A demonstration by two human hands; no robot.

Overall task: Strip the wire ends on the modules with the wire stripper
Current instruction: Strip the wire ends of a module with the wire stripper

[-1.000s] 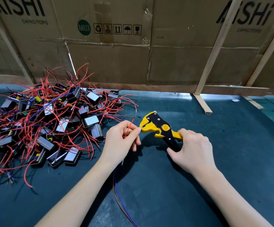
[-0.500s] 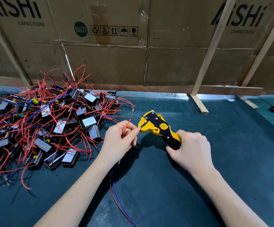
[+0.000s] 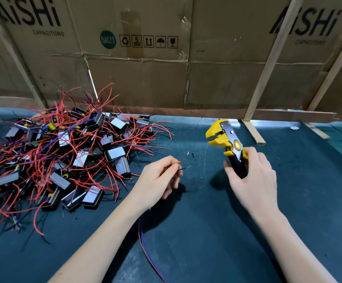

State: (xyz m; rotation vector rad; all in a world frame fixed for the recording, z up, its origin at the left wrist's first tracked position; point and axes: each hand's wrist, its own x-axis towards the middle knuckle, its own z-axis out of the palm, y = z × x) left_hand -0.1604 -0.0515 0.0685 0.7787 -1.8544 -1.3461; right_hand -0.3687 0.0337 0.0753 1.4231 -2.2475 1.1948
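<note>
My right hand (image 3: 251, 178) has pulled the wire stripper (image 3: 228, 144) away from the wire ends; a second ago its yellow head sat right against my left fingertips, and now it stands well apart from them, lifted and tilted upright with the head pointing away from me toward the cardboard wall (image 3: 145, 78). My right fingers are curled round the black handles, thumb on the near side. The yellow jaws look parted, with a gap between them.

My left hand (image 3: 158, 180) has stayed near the same spot. Its thumb and forefinger pinch two thin wire ends: a red wire (image 3: 178, 162) that barely pokes past the fingertips, and a black wire (image 3: 183, 168) that sticks out farther, its tip looking bare and pale. The other fingers are loosely curled beneath. Earlier the red end stood up above my fingers; now both ends point right, toward the stripper.

Counting: one stripper, two hands, two wire ends in my pinch. From under my left wrist a pair of leads (image 3: 145, 248), one blue and one reddish, runs down across the dark green mat (image 3: 207, 231) toward me. The module they belong to is hidden. The pile of modules (image 3: 68, 158) lies to my left, too tangled in red wires to count exactly; well over a dozen grey blocks show. A few tiny scraps (image 3: 192, 154) lie on the mat between my hands.
</note>
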